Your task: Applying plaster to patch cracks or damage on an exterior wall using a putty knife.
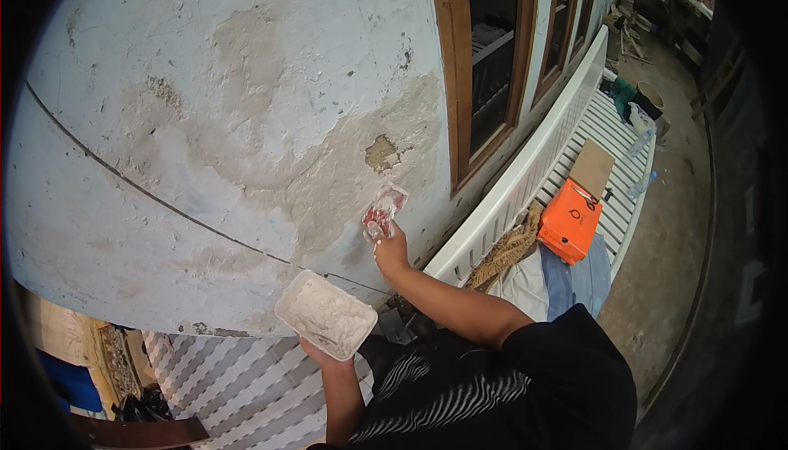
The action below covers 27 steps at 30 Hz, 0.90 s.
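My right hand (pixel 391 253) is closed round a red putty scraper (pixel 385 208) smeared with white filler, raised close to the wall. Whether its blade touches the wall I cannot tell. From below, my left hand (pixel 327 354) grips a white rectangular tub (pixel 327 316) of pale putty; most of its fingers are hidden beneath. The light blue wall (pixel 369 39) carries broad beige patches and flaking paint. Just above the scraper, a rough hole (pixel 381 153) shows in the wall's surface.
A dark cable (pixel 164 186) runs slantwise across the wall. To the right stand a brown window frame (pixel 454 64) and a long white slatted bench (pixel 574 150), holding an orange box (pixel 570 220), a cardboard piece (pixel 592 167) and cloths (pixel 566 282). A patterned white surface (pixel 238 384) lies lower left.
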Each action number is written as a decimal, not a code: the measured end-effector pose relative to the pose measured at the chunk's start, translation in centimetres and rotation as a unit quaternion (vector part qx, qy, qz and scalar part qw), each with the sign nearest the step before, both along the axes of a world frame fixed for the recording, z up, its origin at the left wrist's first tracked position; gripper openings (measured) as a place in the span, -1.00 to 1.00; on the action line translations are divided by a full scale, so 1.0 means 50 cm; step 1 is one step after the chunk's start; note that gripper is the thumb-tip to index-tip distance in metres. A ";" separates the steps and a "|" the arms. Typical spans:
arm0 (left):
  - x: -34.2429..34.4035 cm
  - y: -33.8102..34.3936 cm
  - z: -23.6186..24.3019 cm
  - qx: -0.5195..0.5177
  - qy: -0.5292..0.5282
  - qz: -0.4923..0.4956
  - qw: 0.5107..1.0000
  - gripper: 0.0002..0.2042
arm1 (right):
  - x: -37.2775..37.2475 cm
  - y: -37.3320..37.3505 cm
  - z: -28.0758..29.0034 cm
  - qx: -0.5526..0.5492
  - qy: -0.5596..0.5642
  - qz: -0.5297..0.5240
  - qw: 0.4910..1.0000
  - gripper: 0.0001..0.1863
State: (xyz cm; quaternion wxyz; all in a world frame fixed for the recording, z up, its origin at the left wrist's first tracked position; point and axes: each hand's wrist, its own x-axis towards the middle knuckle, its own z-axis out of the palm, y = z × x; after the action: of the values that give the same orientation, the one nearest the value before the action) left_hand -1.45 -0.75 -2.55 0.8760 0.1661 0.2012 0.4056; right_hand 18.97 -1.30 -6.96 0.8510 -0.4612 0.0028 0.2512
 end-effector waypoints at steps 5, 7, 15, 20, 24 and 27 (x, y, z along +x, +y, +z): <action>-0.008 0.002 -0.010 -0.010 0.003 0.010 1.000 -0.48 | -0.027 -0.087 0.006 -0.174 -0.077 0.071 0.979 -0.79; -0.008 0.000 -0.011 -0.004 -0.009 -0.002 1.000 -0.48 | -0.030 -0.112 -0.058 -0.151 -0.149 0.071 0.975 -0.75; -0.029 -0.010 -0.014 0.005 -0.019 -0.004 1.000 -0.47 | 0.052 -0.112 -0.070 -0.214 -0.135 -0.039 0.967 -0.62; -0.037 -0.014 -0.004 -0.008 0.002 -0.004 1.000 -0.47 | 0.016 -0.018 -0.047 -0.240 -0.219 -0.024 0.945 -0.63; -0.041 -0.018 0.004 -0.012 0.012 0.018 1.000 -0.47 | -0.013 0.001 -0.020 -0.317 -0.330 -0.023 0.889 -0.57; -0.038 -0.018 0.001 -0.027 0.020 0.015 0.999 -0.47 | -0.014 -0.037 -0.026 -0.328 -0.393 0.006 0.859 -0.70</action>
State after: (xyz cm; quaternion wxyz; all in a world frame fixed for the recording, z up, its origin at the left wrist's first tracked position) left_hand -3.36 -1.62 -2.51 0.8698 0.1474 0.2321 0.4097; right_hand 18.25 -3.15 -8.24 0.5795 -0.7740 -0.2520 0.0387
